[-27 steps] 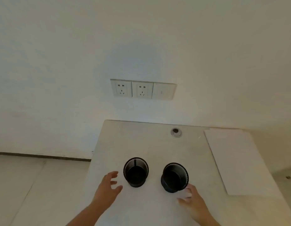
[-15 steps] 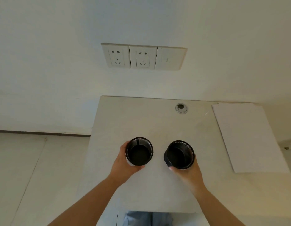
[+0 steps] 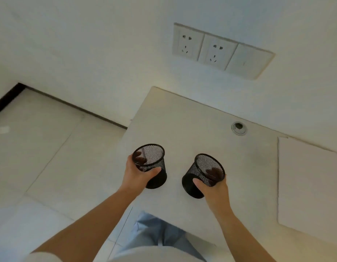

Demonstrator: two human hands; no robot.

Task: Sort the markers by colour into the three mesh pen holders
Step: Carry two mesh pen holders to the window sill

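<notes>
The left hand (image 3: 138, 173) is wrapped round the left mesh holder (image 3: 151, 163), thumb across its near wall and fingers showing through the mesh on the far side; the forearm runs up from the lower left. The right hand (image 3: 214, 186) grips the right mesh holder (image 3: 203, 174) the same way, thumb on its near wall, fingers visible through the mesh at the right, with the forearm coming from the lower right. Both black holders are tilted, mouths leaning away from the person, and sit over the surface (image 3: 182, 120) near its front-left corner; whether their bases touch it cannot be told. The two holders are apart, with bare surface between them.

A round cable grommet (image 3: 239, 128) is set near the back edge. A white sheet (image 3: 307, 182) lies along the right edge, well apart from the holders. A wall socket panel (image 3: 220, 51) is mounted above the back edge. Pale floor tiles (image 3: 50, 148) lie beyond the left edge, and light blue trousers (image 3: 160, 237) show below the front edge.
</notes>
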